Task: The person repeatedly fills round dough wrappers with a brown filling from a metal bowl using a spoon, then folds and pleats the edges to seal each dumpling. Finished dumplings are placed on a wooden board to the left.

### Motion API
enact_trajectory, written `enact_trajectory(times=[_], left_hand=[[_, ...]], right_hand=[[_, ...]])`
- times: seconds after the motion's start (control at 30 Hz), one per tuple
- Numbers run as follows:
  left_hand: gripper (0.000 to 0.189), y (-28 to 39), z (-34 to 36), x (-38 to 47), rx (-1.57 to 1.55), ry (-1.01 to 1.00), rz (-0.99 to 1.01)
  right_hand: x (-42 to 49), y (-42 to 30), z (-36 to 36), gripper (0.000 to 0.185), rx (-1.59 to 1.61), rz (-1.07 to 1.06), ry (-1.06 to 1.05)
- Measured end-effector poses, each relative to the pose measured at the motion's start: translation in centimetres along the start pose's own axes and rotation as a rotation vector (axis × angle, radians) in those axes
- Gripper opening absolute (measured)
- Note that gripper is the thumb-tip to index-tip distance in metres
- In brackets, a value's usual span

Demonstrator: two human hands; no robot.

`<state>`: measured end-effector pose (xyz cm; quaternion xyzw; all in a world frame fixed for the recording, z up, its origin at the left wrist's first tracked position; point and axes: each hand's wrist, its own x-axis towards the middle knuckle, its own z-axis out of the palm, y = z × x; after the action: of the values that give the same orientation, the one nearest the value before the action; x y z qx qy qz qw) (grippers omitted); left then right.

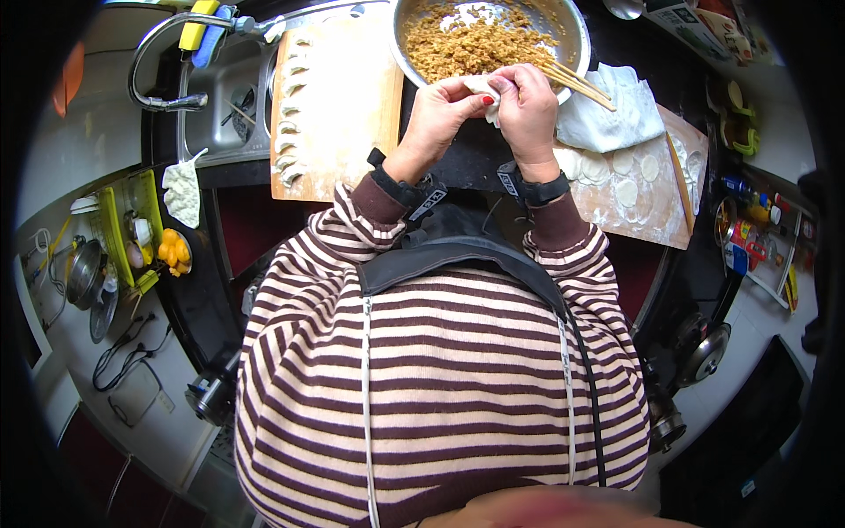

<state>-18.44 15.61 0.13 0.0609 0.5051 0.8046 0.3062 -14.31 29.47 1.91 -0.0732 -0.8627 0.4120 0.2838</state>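
Between my two hands, just over the near rim of a steel bowl (581,49), is a dumpling wrapper (485,89), its edges pinched by the fingers of both. My left hand (443,112) grips it from the left and my right hand (526,105) from the right. Whether filling lies inside it cannot be seen. The bowl holds brown minced filling (462,47), with wooden chopsticks (581,86) resting across its right rim. A column of folded dumplings (288,127) lies on the left wooden board (350,99). Round flat wrappers (626,193) lie on the floured right board (650,221).
A white cloth (610,112) partly covers the right board, where a rolling pin (680,178) lies. At the left are a steel sink (214,72), a curved faucet (142,59), a hanging cloth (181,188) and a plate of orange pieces (174,252).
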Motion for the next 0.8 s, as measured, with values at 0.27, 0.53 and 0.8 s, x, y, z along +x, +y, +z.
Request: enact_trajectory(times=[0.27,0.53,0.8], left_hand=[[0.021,0.3,-0.1,-0.4,-0.013,0.023,-0.022],[0.02,-0.4,-0.8,-0.5,0.069,-0.052,-0.037],[0.034,0.4,-0.5,-0.9,-0.003,-0.056,-0.035]], right_hand=[[0.6,0.1,-0.2,0.004,0.233,-0.001,-0.029],[0.1,-0.3,-0.2,0.004,0.071,-0.069,-0.041],[0.8,-0.1,-0.2,0.008,0.217,-0.022,-0.121]])
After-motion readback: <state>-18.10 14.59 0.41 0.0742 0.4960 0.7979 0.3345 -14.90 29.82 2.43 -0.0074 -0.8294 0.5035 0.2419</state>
